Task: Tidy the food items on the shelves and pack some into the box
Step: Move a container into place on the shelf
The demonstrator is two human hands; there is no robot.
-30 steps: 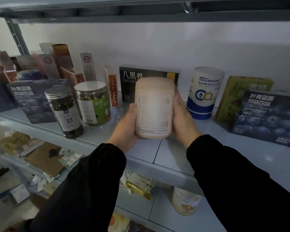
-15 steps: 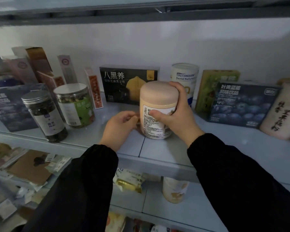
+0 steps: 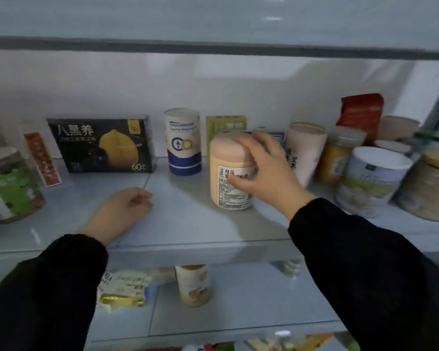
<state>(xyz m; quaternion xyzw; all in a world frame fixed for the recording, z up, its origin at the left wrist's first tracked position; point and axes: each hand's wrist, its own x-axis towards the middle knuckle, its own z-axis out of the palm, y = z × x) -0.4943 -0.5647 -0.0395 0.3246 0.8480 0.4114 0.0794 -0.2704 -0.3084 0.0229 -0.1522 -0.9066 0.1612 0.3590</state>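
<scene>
On the shelf (image 3: 188, 224), the right hand (image 3: 266, 178) grips the rigid, likely light jar (image 3: 223, 158) at its lid; the left hand (image 3: 123, 211), at eight o'clock, lies slack and empty.

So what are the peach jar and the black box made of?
Peach jar: probably matte plastic; its surface is smooth, even and dull, the lid edge rounded, with a white printed label stuck on. Black box: likely printed cardboard, flat-faced with straight edges; a pale sheen at the edges hints at a clear wrap. Blur leaves both open.
</scene>
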